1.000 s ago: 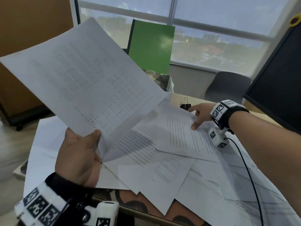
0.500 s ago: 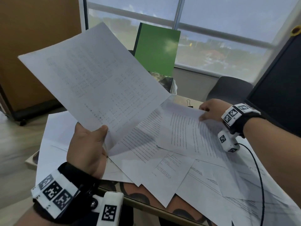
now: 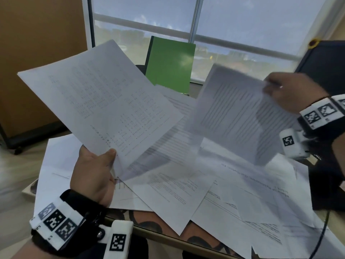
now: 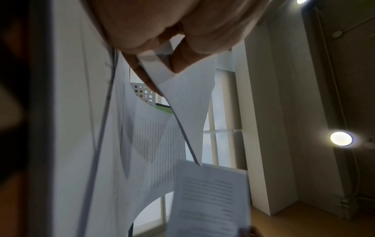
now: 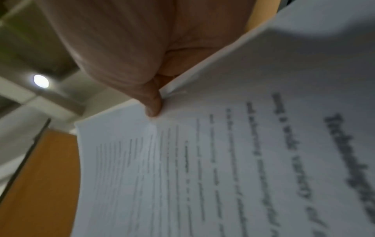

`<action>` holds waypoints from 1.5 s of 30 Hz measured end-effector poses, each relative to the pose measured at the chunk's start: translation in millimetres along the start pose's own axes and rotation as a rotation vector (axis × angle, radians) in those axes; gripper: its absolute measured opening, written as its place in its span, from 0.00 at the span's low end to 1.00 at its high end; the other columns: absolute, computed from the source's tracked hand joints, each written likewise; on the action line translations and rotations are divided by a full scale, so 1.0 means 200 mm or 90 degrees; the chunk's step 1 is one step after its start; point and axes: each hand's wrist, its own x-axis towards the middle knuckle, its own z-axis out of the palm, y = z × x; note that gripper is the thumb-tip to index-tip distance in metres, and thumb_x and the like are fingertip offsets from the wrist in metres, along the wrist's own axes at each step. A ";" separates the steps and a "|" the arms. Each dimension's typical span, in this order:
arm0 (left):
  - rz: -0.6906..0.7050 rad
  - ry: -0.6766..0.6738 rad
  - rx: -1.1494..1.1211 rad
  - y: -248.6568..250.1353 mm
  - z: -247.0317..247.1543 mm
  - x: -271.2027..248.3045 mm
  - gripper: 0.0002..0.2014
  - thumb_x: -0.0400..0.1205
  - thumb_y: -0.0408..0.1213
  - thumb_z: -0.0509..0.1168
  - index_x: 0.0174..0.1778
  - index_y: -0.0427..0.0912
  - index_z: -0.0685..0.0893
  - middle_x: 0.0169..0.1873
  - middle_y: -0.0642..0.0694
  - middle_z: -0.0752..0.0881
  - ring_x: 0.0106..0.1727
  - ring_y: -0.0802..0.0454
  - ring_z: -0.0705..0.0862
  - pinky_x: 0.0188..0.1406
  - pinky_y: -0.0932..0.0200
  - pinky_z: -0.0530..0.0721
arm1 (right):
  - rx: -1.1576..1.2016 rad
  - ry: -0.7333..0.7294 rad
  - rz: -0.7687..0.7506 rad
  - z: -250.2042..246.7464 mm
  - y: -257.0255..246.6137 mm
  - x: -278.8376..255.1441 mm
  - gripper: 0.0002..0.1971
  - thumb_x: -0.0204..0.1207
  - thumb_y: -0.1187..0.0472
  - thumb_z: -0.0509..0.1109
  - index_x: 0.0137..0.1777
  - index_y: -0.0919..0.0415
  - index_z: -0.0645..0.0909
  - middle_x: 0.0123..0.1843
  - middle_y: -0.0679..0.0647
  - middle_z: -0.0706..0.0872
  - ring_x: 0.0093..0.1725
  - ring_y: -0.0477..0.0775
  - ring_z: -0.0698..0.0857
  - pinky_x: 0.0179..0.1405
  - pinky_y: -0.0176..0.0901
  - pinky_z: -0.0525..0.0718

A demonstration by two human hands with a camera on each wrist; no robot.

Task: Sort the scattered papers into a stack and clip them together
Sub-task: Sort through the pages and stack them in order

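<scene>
— Two printed sheets are up off the desk, one in each hand. Which is which?

— The left hand [image 3: 93, 176] pinches the near corner of a large sheet [image 3: 100, 101] between thumb and curled fingers, and it fans up and away to the left. The right hand [image 3: 291, 90] pinches a blurred page of text [image 3: 237, 113] by its far right edge; in the right wrist view the thumb [image 5: 152, 102] presses on the printed face.

— And the rest of the papers?

— The scattered papers [image 3: 186, 184] lie overlapping across the desk [image 3: 158, 219] beneath both hands, some hanging over its near edge.

— Do the two lifted sheets touch?

— No, in the head view they stay apart, the left one higher and nearer the window.

— What stands beyond them?

— A green folder [image 3: 169, 62] upright at the far side, before the window [image 3: 224, 25]. A dark monitor [image 3: 326, 58] sits at the far right, and a brown wall panel [image 3: 41, 53] at the left.
</scene>
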 end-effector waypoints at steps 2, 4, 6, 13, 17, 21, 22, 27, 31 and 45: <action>0.005 -0.007 0.007 0.00 0.00 0.00 0.22 0.90 0.23 0.61 0.73 0.54 0.78 0.58 0.56 0.91 0.54 0.52 0.92 0.37 0.55 0.92 | 0.055 0.087 0.010 -0.14 0.03 0.01 0.11 0.86 0.46 0.64 0.52 0.51 0.81 0.49 0.60 0.83 0.50 0.62 0.81 0.47 0.45 0.73; 0.012 -0.015 0.022 -0.01 0.01 -0.01 0.22 0.89 0.23 0.62 0.70 0.56 0.79 0.59 0.56 0.90 0.61 0.50 0.90 0.49 0.54 0.91 | 0.122 0.149 0.040 -0.23 0.11 0.03 0.27 0.72 0.21 0.58 0.47 0.43 0.80 0.44 0.57 0.84 0.46 0.62 0.83 0.38 0.46 0.75; 0.019 -0.023 0.051 0.00 0.01 -0.02 0.21 0.89 0.23 0.62 0.64 0.59 0.81 0.58 0.58 0.90 0.61 0.52 0.88 0.56 0.52 0.91 | 0.127 0.189 0.040 -0.25 0.17 0.02 0.29 0.69 0.17 0.57 0.46 0.40 0.80 0.43 0.57 0.87 0.45 0.63 0.86 0.35 0.43 0.78; 0.005 -0.072 0.186 0.06 0.05 -0.07 0.20 0.89 0.29 0.65 0.74 0.54 0.79 0.61 0.52 0.90 0.63 0.46 0.88 0.58 0.47 0.89 | 0.227 0.169 0.131 -0.21 0.00 -0.17 0.07 0.84 0.57 0.67 0.54 0.59 0.84 0.49 0.62 0.89 0.46 0.62 0.85 0.47 0.49 0.81; -0.045 -0.105 0.155 0.11 0.10 -0.13 0.21 0.89 0.24 0.62 0.65 0.58 0.84 0.57 0.51 0.94 0.59 0.43 0.92 0.59 0.41 0.89 | 0.709 0.056 0.243 -0.06 -0.17 -0.36 0.08 0.87 0.67 0.64 0.47 0.64 0.82 0.28 0.49 0.89 0.23 0.45 0.86 0.22 0.34 0.82; -0.039 -0.234 0.131 0.16 0.16 -0.24 0.26 0.85 0.18 0.60 0.67 0.54 0.85 0.59 0.45 0.94 0.59 0.39 0.93 0.61 0.37 0.89 | 0.888 -0.042 0.306 0.15 -0.31 -0.45 0.11 0.86 0.69 0.62 0.43 0.63 0.83 0.33 0.57 0.93 0.30 0.52 0.91 0.29 0.43 0.90; -0.045 -0.264 0.135 0.17 0.17 -0.26 0.27 0.86 0.16 0.58 0.67 0.53 0.85 0.59 0.44 0.94 0.60 0.38 0.93 0.60 0.36 0.89 | 0.890 -0.035 0.316 0.20 -0.33 -0.46 0.11 0.86 0.69 0.63 0.43 0.63 0.83 0.35 0.57 0.93 0.31 0.53 0.92 0.31 0.44 0.91; -0.019 -0.419 0.278 0.21 0.26 -0.36 0.27 0.71 0.30 0.65 0.53 0.70 0.92 0.53 0.55 0.94 0.53 0.54 0.94 0.41 0.54 0.92 | 0.834 0.006 0.349 0.36 -0.42 -0.53 0.05 0.85 0.62 0.67 0.51 0.58 0.84 0.45 0.56 0.94 0.46 0.59 0.93 0.55 0.63 0.91; 0.048 -0.341 0.354 0.20 0.28 -0.36 0.18 0.77 0.68 0.68 0.59 0.69 0.90 0.53 0.62 0.93 0.54 0.60 0.90 0.50 0.59 0.90 | 0.830 0.106 0.349 0.37 -0.44 -0.57 0.05 0.84 0.61 0.67 0.56 0.52 0.82 0.46 0.50 0.93 0.49 0.55 0.93 0.56 0.58 0.91; 0.083 -0.251 0.386 0.17 0.26 -0.34 0.20 0.75 0.39 0.72 0.62 0.59 0.83 0.54 0.62 0.92 0.58 0.59 0.90 0.60 0.48 0.88 | 0.780 0.172 0.174 0.34 -0.50 -0.85 0.11 0.83 0.65 0.69 0.53 0.45 0.79 0.48 0.41 0.92 0.48 0.43 0.91 0.48 0.44 0.88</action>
